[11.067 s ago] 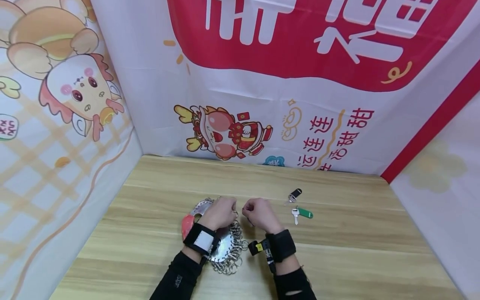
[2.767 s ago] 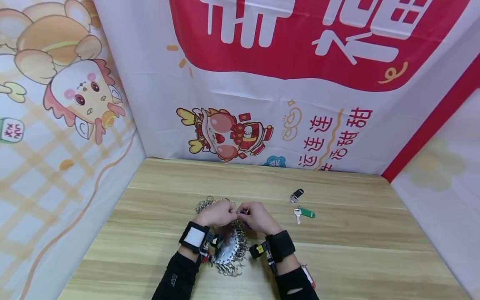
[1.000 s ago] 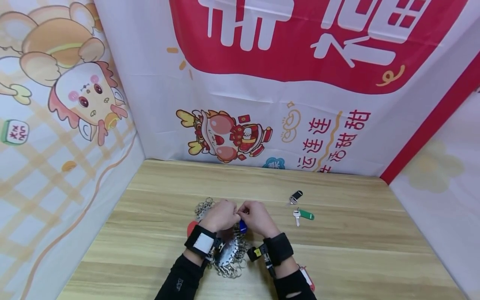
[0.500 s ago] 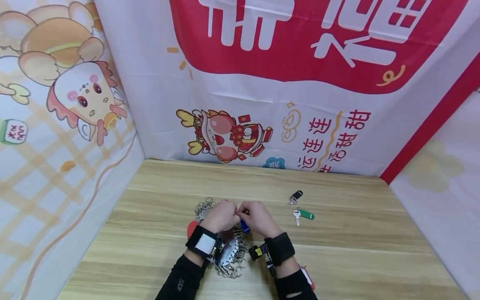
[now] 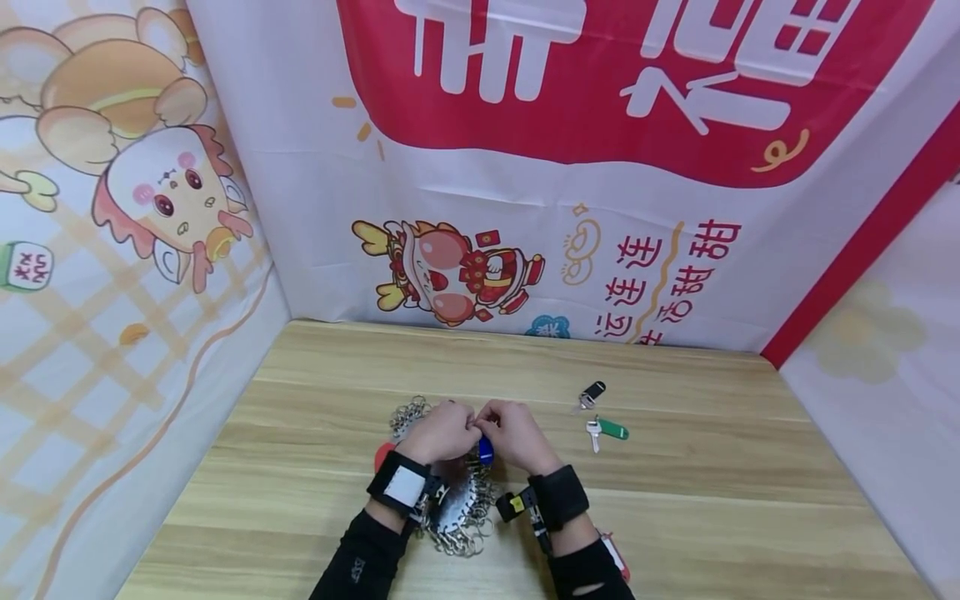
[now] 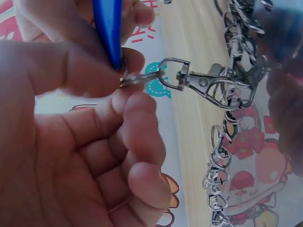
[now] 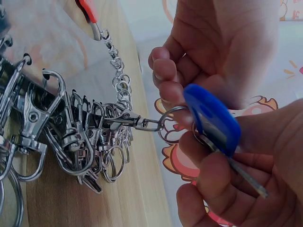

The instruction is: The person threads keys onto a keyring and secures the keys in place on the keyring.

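Observation:
Both hands meet over a round metal plate [image 5: 453, 507] fringed with swivel clasps and rings. My left hand [image 5: 442, 431] pinches a split ring [image 7: 171, 118] between thumb and fingers. That ring is linked to a swivel clasp [image 6: 201, 81] reaching out from the plate's edge. In the right wrist view, my right hand [image 7: 246, 156] holds a blue key tag [image 7: 215, 118] and a key [image 7: 248, 177] by their small ring, close against the split ring. Whether the two rings are joined I cannot tell. The tag [image 5: 486, 451] hangs just below the fingertips in the head view.
A green key tag [image 5: 612, 429] with a key lies to the right on the wooden table [image 5: 712, 467]. Behind it is a black key tag [image 5: 594, 390]. A red piece [image 5: 383, 456] shows beside the left wrist, and a red-and-white item [image 5: 615, 557] by the right sleeve.
The hands, apart 11 seconds ago, are now together. The blue tag, mostly hidden in the right hand 2.8 seconds ago, shows below the fingers. Over the last second it only swings slightly.

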`<state>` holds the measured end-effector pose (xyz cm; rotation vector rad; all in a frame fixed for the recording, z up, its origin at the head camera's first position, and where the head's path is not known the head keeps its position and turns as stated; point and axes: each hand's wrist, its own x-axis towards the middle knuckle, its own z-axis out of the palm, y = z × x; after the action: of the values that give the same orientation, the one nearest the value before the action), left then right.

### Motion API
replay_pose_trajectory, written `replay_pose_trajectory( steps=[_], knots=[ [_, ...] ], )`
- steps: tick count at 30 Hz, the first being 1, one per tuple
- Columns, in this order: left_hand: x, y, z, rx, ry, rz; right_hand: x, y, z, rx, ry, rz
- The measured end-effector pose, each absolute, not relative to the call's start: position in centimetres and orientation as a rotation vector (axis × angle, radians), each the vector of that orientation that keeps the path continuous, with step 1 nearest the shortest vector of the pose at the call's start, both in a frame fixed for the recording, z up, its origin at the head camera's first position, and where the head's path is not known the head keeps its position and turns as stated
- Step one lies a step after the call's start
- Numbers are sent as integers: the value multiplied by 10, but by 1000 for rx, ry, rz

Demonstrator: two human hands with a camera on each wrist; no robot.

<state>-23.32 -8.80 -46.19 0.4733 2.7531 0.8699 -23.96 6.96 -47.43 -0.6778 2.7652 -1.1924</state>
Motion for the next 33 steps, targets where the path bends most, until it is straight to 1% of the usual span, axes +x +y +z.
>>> replay_pose_trajectory(
  steps=[6,13,24,33],
  knots=[
    [-233,-90,-460,538,2734,863,-239,70,-474,-605,2798,-1202],
    [-235,-97,-461,698,2715,910,-239,70,-476,-565,2796,-1229],
    [-235,-97,-462,740,2767,816,-238,69,-475,-633,2823,-1168],
    [-236,-95,-464,673,2774,800,-238,68,-476,-705,2805,-1157]
  ],
)
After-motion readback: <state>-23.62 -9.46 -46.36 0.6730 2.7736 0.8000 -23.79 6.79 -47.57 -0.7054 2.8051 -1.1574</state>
